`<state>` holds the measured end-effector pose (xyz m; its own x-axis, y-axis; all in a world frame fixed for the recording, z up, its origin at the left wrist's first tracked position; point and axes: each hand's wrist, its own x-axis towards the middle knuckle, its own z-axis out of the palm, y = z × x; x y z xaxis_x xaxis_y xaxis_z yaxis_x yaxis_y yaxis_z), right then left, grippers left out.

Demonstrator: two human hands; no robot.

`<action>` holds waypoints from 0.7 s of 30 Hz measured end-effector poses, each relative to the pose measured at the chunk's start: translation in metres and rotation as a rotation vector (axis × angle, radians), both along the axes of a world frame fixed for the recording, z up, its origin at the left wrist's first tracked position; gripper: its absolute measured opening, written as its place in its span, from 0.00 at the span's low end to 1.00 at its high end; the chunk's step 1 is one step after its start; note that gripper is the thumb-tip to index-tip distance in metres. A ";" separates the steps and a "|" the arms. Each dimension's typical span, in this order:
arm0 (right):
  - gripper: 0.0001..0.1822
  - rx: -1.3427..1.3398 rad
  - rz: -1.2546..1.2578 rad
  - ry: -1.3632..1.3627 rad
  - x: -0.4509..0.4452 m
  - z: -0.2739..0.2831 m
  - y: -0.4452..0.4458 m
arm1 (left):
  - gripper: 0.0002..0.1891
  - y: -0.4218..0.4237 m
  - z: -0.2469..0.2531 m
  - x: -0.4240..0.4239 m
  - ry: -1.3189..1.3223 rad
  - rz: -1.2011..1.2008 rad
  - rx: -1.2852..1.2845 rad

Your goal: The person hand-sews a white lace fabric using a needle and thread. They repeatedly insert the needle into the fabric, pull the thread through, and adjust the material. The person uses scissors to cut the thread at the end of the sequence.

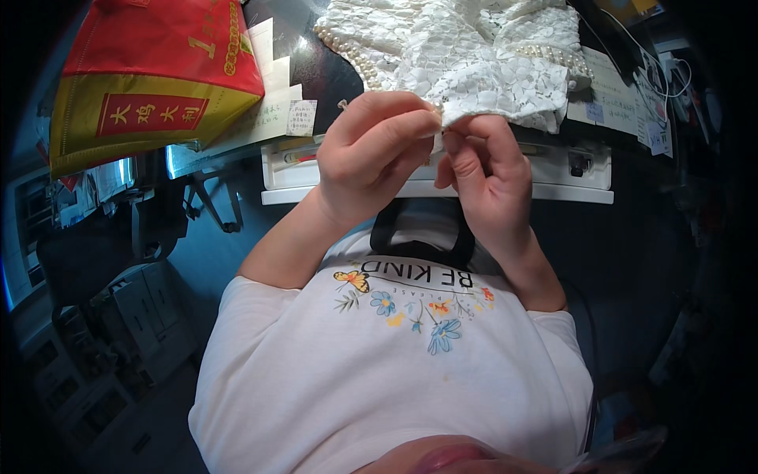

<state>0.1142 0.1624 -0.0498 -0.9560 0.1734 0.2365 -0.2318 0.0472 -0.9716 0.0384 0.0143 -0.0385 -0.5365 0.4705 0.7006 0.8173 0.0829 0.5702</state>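
Observation:
A white lace garment (456, 65) with rows of pearl-like beads lies bunched on the dark desk, its near edge hanging toward me. My left hand (376, 148) pinches this edge between thumb and index finger, close to a small bead. Just to the right, my right hand (494, 169) has its thumb and index finger together at the same edge, the other fingers curled. The hands nearly meet at the fingertips. Whether a needle or thread sits between them is too small to tell.
Below the desk edge, a white drawer (284, 197) stands pulled out with small items inside. A red and yellow bag (157, 83) is at left, over handwritten paper notes (278, 89). More notes (613, 95) and white cables (681, 89) are at right.

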 end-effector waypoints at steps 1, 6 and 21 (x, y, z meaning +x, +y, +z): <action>0.03 -0.019 -0.004 -0.009 0.000 -0.001 0.000 | 0.16 0.000 -0.001 -0.002 0.025 -0.003 -0.009; 0.03 -0.093 -0.012 -0.030 0.000 -0.007 -0.001 | 0.15 0.001 0.000 0.000 -0.051 -0.004 0.000; 0.07 -0.305 -0.022 0.038 -0.001 -0.002 -0.005 | 0.14 0.007 -0.007 0.007 -0.058 -0.020 -0.036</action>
<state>0.1127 0.1575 -0.0520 -0.9429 0.2620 0.2056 -0.2700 -0.2399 -0.9325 0.0455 0.0212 -0.0454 -0.5663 0.5059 0.6507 0.7845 0.0887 0.6138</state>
